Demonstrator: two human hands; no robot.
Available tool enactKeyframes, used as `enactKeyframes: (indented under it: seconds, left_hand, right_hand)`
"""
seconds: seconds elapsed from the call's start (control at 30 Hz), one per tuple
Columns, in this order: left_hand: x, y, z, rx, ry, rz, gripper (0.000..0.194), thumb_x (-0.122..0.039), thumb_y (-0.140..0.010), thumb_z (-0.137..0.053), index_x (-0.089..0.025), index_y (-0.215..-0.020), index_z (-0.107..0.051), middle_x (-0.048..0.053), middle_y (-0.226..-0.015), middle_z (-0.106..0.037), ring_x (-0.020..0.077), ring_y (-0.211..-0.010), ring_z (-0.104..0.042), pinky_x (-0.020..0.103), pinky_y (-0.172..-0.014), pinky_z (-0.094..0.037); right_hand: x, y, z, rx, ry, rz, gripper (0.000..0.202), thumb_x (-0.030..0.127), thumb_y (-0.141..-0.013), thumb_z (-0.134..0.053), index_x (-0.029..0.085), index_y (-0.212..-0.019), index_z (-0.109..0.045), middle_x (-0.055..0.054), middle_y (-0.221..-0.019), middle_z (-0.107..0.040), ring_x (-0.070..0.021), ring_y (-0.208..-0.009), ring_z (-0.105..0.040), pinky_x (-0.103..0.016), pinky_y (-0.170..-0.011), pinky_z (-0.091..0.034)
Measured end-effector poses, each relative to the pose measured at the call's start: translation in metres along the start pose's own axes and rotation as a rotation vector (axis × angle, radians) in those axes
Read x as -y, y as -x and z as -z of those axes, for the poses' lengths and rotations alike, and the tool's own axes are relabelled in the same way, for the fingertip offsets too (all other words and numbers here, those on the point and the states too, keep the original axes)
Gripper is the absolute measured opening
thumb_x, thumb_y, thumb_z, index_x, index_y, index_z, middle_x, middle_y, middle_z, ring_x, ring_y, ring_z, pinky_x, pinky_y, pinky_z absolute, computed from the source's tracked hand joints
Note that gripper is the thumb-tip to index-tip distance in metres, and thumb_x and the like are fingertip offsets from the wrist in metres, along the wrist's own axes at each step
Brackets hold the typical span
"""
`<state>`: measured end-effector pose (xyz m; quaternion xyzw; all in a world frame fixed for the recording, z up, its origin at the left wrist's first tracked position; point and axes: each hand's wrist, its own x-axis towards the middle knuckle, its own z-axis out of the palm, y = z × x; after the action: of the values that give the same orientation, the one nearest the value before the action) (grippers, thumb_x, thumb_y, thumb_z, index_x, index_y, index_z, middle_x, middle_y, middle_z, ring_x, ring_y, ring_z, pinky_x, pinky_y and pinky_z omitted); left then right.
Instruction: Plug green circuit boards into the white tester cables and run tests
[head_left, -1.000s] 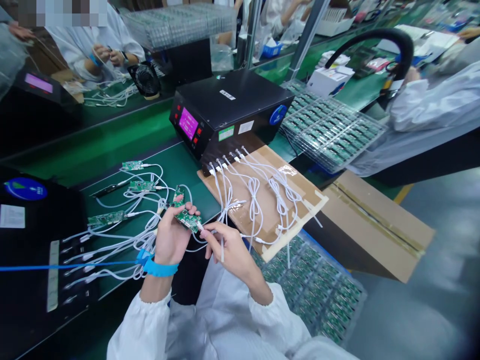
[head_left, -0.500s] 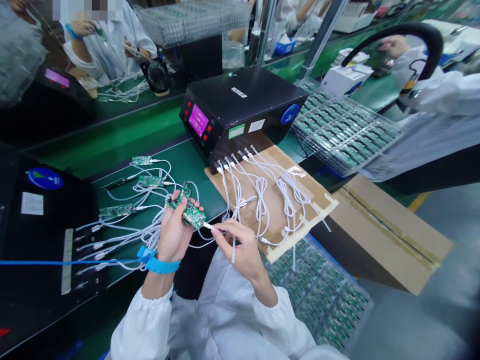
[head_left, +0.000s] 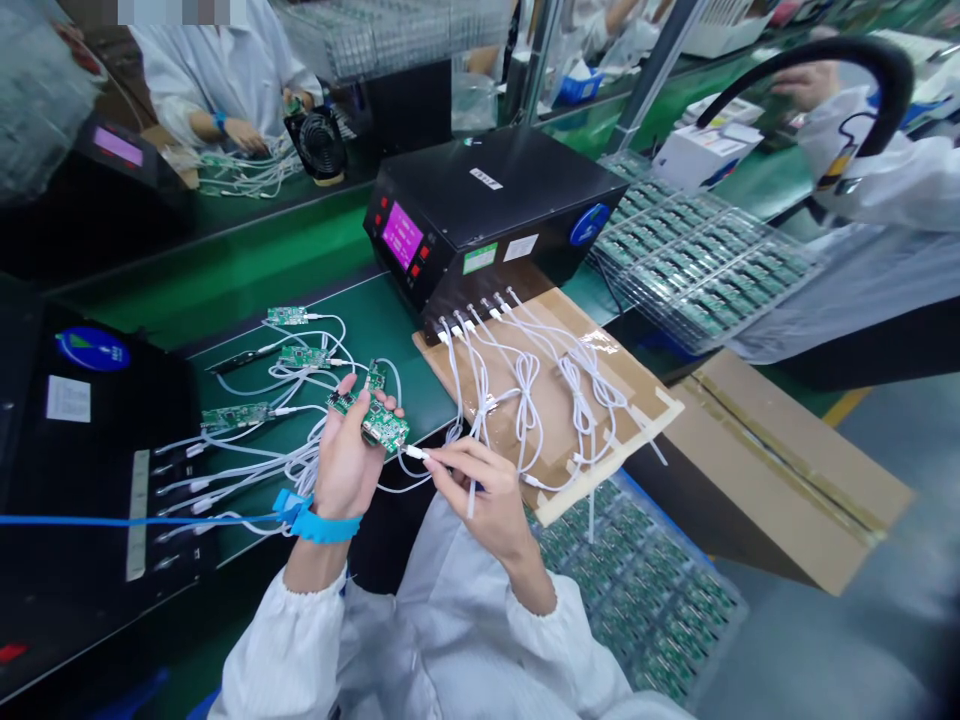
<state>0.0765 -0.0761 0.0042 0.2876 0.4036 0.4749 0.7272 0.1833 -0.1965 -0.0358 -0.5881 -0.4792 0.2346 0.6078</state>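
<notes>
A green circuit board (head_left: pixel 384 426) lies across my left hand (head_left: pixel 347 455), its thumb and fingers closed around it. My right hand (head_left: pixel 480 488) pinches the white plug of a USB cable (head_left: pixel 415 453) at the board's lower right end. Whether the plug is fully seated I cannot tell. A blue wrist strap (head_left: pixel 327 523) circles my left wrist. Just behind the held board is another small board (head_left: pixel 376 374). On the green bench to the left lie more cabled boards, among them one board (head_left: pixel 304 357) and a nearer one (head_left: pixel 236 415).
A black box with a lit pink screen (head_left: pixel 402 236) stands ahead, white cables running onto a cardboard sheet (head_left: pixel 551 440). Another black box (head_left: pixel 82 470) is at left. Trays of boards (head_left: pixel 697 255) sit at right. A cardboard carton (head_left: pixel 787 470) is lower right. Co-workers sit across and at right.
My right hand has shifted slightly right and down, and more of the plug shows at the board's end. The co-worker across has lowered a hand to the cables.
</notes>
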Motion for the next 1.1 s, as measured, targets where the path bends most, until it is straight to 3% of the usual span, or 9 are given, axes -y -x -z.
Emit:
enactKeyframes:
  seconds: [0.2,0.43,0.83,1.1]
  left_hand:
    - [-0.001,0.002,-0.002,-0.026,0.004,-0.025,0.048,-0.023,-0.079,-0.08,-0.026,-0.119,-0.054,-0.001,-0.082,-0.063,0.0151,-0.078,-0.064,0.033,-0.082,-0.055]
    - [0.009,0.008,-0.005,-0.076,-0.043,-0.192,0.043,-0.024,-0.087,-0.073,-0.031,-0.123,-0.051,-0.003,-0.087,-0.062,0.0137,-0.079,-0.063,0.032,-0.085,-0.055]
    - [0.026,0.003,-0.002,-0.033,-0.159,-0.295,0.045,-0.03,-0.09,-0.071,-0.03,-0.126,-0.044,-0.001,-0.093,-0.057,0.0134,-0.08,-0.059,0.03,-0.083,-0.054]
    - [0.02,-0.004,0.007,0.02,-0.421,-0.28,0.049,-0.057,-0.096,-0.061,-0.025,-0.132,-0.052,0.005,-0.1,-0.064,0.0168,-0.092,-0.063,0.028,-0.08,-0.051]
  right_hand:
    - [-0.002,0.003,-0.004,-0.06,0.056,0.043,0.019,0.025,-0.098,-0.067,0.024,-0.109,-0.082,-0.006,-0.092,-0.074,-0.0111,-0.06,-0.06,-0.027,-0.059,-0.054]
    - [0.0,0.007,-0.01,-0.09,0.175,0.032,0.021,0.025,-0.1,-0.062,0.023,-0.11,-0.081,-0.007,-0.093,-0.075,-0.0134,-0.064,-0.064,-0.029,-0.065,-0.056]
    - [-0.003,0.006,-0.011,-0.121,0.164,0.106,0.02,0.018,-0.099,-0.063,0.018,-0.108,-0.081,-0.006,-0.09,-0.075,-0.0114,-0.065,-0.065,-0.025,-0.064,-0.056]
    - [0.003,0.002,-0.001,-0.101,-0.146,-0.261,0.016,0.031,-0.095,-0.07,0.02,-0.097,-0.081,-0.002,-0.087,-0.069,-0.0043,-0.044,-0.054,-0.022,-0.044,-0.045]
